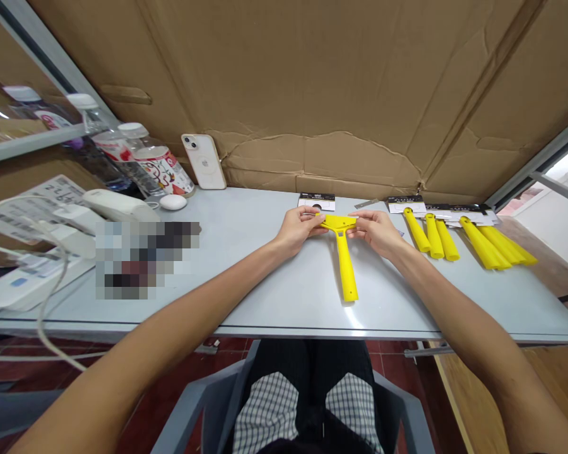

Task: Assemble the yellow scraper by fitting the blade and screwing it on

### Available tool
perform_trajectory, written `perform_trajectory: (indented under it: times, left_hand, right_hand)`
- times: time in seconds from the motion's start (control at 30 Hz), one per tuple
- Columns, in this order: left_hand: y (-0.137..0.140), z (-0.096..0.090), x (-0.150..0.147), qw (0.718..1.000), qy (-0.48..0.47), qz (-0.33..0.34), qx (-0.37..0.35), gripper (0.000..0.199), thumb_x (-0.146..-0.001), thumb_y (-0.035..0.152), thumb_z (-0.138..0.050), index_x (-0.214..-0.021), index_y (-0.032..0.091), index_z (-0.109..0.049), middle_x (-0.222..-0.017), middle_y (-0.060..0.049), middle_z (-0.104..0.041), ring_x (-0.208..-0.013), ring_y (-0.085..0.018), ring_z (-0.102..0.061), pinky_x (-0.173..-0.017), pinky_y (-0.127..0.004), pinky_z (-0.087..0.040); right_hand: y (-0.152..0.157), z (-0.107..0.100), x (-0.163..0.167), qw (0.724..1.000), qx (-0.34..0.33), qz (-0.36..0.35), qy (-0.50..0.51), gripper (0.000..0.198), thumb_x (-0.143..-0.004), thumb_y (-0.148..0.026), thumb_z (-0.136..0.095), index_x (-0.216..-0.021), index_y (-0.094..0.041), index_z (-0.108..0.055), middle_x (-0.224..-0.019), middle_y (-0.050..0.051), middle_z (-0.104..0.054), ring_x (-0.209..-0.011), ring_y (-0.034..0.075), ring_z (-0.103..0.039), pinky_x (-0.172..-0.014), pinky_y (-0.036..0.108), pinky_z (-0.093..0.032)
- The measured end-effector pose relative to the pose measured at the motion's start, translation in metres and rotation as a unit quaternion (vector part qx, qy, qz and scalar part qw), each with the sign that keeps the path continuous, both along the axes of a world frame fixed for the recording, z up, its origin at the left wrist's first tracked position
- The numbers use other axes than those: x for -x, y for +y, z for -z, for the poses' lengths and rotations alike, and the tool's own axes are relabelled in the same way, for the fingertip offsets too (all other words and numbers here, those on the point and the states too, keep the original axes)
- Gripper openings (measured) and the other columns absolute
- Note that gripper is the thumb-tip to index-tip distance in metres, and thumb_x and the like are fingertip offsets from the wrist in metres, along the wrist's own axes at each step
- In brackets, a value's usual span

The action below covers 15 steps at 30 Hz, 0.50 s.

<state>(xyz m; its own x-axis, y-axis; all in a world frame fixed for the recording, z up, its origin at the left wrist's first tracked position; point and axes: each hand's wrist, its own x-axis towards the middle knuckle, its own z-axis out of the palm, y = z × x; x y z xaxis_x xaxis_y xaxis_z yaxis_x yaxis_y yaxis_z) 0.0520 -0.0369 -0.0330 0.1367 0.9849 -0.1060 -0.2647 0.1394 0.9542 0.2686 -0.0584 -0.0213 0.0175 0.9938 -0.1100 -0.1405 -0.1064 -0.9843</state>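
Observation:
A yellow scraper (344, 261) with a wide head lies near the middle of the table, its handle pointing toward me. My left hand (299, 228) pinches the left end of the scraper's head. At the right end of the head, my right hand (375, 232) grips with thumb and fingers. Just behind my left hand is a black-and-white header card (316, 201). A thin flat metal blade (366, 204) rests on the table behind my right hand. Farther right, several yellow scraper handles (435, 236) lie side by side with black-and-white cards (407, 203) at their far ends.
A white phone (204, 162) leans against the cardboard wall (312, 82). Plastic bottles (163, 165) stand at the back left. A white power strip (33, 277) with cables (52, 315) occupies the left end, beside a white mouse-like object (173, 202) and a pixelated patch. The table's front edge (284, 332) runs before my lap.

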Motion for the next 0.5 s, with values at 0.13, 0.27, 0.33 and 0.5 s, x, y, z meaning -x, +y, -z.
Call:
perform_trajectory:
  times: [0.13,0.27,0.33,0.5]
  left_hand:
    - [-0.001,-0.004,0.003,0.999,-0.011,0.021,0.028,0.022,-0.094,0.000,-0.082,-0.099,0.013,-0.064,-0.099,-0.015,-0.082,-0.091,-0.023,-0.085,-0.095,-0.041,-0.072]
    - [-0.003,-0.005,0.003,0.999,-0.018,0.034,0.034,0.021,-0.092,-0.001,-0.082,-0.101,0.012,-0.068,-0.099,-0.015,-0.082,-0.091,-0.024,-0.085,-0.091,-0.040,-0.072]
    - [-0.003,-0.004,0.002,0.999,-0.011,0.020,0.033,0.023,-0.087,-0.003,-0.085,-0.095,0.012,-0.069,-0.096,-0.012,-0.081,-0.086,-0.022,-0.084,-0.090,-0.037,-0.072]
    - [-0.004,-0.005,0.001,1.000,0.005,-0.010,0.024,0.032,-0.081,-0.005,-0.086,-0.094,0.016,-0.065,-0.079,-0.005,-0.079,-0.068,-0.016,-0.077,-0.084,-0.034,-0.069]
  right_hand:
    - [0.000,-0.002,0.000,1.000,0.001,0.003,0.001,0.025,-0.092,0.007,-0.062,-0.096,-0.013,-0.075,-0.080,0.009,-0.082,-0.062,0.017,-0.078,-0.066,0.027,-0.068]
    - [0.000,-0.002,-0.003,1.000,-0.005,-0.018,0.003,0.022,-0.092,0.006,-0.064,-0.096,-0.013,-0.076,-0.084,0.011,-0.084,-0.064,0.017,-0.079,-0.068,0.028,-0.069]
    - [0.000,-0.001,-0.005,0.999,-0.009,-0.037,0.007,0.020,-0.092,0.004,-0.067,-0.096,-0.012,-0.076,-0.089,0.012,-0.085,-0.067,0.017,-0.079,-0.070,0.028,-0.069]
    - [0.001,0.000,-0.010,0.997,-0.018,-0.077,0.012,0.018,-0.100,0.000,-0.066,-0.103,-0.012,-0.079,-0.097,0.013,-0.086,-0.073,0.016,-0.082,-0.075,0.026,-0.071]
